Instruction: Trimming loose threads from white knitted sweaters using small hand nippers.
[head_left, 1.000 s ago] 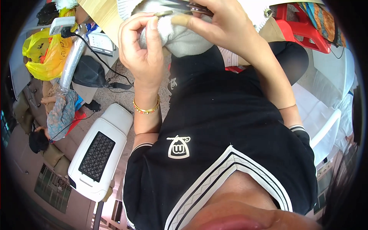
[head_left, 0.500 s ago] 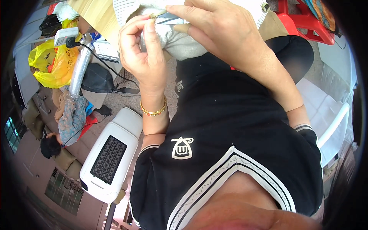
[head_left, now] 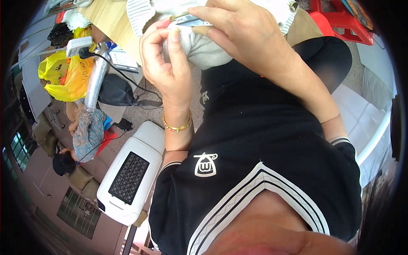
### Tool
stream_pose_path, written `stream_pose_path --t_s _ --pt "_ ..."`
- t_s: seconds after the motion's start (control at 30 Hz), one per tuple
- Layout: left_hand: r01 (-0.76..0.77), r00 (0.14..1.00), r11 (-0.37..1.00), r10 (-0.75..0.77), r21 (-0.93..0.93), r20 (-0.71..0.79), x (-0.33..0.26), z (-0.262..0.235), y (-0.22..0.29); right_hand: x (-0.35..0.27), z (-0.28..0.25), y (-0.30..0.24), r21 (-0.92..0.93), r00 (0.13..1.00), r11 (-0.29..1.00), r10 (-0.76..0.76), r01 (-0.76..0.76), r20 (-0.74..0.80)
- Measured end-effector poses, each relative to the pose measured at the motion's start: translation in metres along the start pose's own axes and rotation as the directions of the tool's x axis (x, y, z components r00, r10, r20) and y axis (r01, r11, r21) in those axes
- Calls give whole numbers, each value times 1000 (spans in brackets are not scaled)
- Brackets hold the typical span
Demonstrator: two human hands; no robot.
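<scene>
A white ribbed knit garment (head_left: pixel 204 53) lies over my lap and the table edge at the top of the view. My left hand (head_left: pixel 166 70), with a gold beaded bracelet on its wrist, is closed at the garment, thumb and forefinger pinching the knit. From the right, my right hand (head_left: pixel 250 40) reaches over the garment. It grips a small shiny metal tool (head_left: pixel 189 21) with slim blades, like thread snips, its tip close to my left fingertips. Beige coverings show on some fingertips. The exact spot where the tool meets the knit is too small to make out.
A wooden tabletop (head_left: pixel 111 23) is at the upper left. Beside it are a white power strip (head_left: pixel 79 43), a black cable, a yellow plastic bag (head_left: pixel 72 80) and a black bag (head_left: pixel 114 90). Red stools (head_left: pixel 350 27) stand upper right. Farther left sits another person (head_left: pixel 87 131).
The whole view has shifted slightly, so the surroundings sit a little farther right. My right hand's tool is turned a little at my left fingertips; both hands keep their hold.
</scene>
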State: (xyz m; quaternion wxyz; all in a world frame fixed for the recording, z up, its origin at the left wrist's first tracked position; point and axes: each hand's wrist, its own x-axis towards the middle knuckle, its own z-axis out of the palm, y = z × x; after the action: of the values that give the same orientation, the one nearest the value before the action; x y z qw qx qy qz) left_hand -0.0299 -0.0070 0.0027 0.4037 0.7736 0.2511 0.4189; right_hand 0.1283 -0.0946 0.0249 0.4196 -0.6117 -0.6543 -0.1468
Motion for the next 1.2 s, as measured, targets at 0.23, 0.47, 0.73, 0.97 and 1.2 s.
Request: stream_pose_path --t_s 0.23,0.47,0.73,0.97,1.2 --pt "1 999 999 1 38 -45 2 6 3 -8 7 4 188 995 980 76 -64 -58" --pt "-35 999 999 34 -40 -36 3 -21 -4 -5 19 15 373 975 908 219 -190 -36" --pt "154 979 987 -147 48 -139 -31 -67 -30 7 7 13 128 925 930 313 -345 214" --pt "326 945 941 -323 -88 49 -38 -60 -23 9 4 10 147 882 894 369 -423 292" --pt "394 919 810 -345 -434 190 -24 -59 -8 10 -6 15 345 866 795 441 -499 236"
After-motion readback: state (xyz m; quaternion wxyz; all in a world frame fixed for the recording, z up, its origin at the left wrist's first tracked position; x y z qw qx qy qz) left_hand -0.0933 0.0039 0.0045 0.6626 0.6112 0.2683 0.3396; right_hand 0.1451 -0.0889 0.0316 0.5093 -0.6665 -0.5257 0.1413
